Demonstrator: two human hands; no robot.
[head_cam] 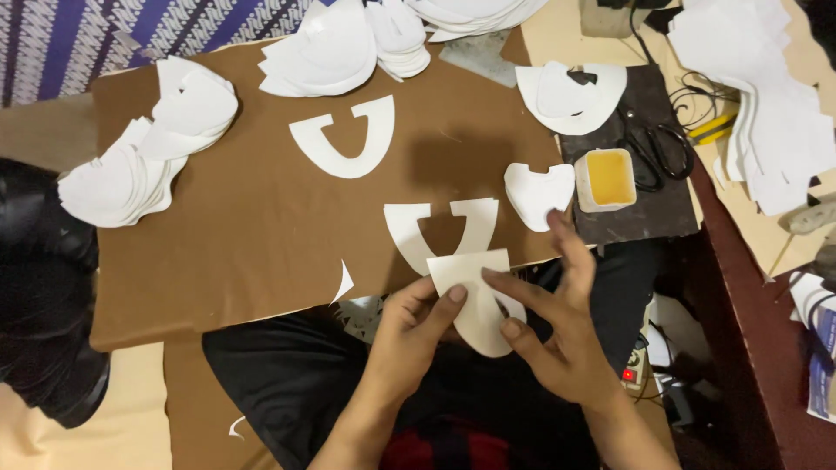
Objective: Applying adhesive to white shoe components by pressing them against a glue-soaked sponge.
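A white tongue-shaped piece (475, 300) was pinched between the left hand (414, 326) and the right hand (557, 322), both closed lightly on it at the near edge of the brown worktop (261, 226). Just behind it, partly overlapped, a white U-shaped cutout (440, 231) was laid flat; a second U-shaped cutout (348, 139) was set farther back. Stacks of white pieces (139, 165) were heaped along the left and far edges. To the right, on a dark board (670, 213), a small square tub (607, 178) filled with yellow paste was placed beside black scissors (662, 148).
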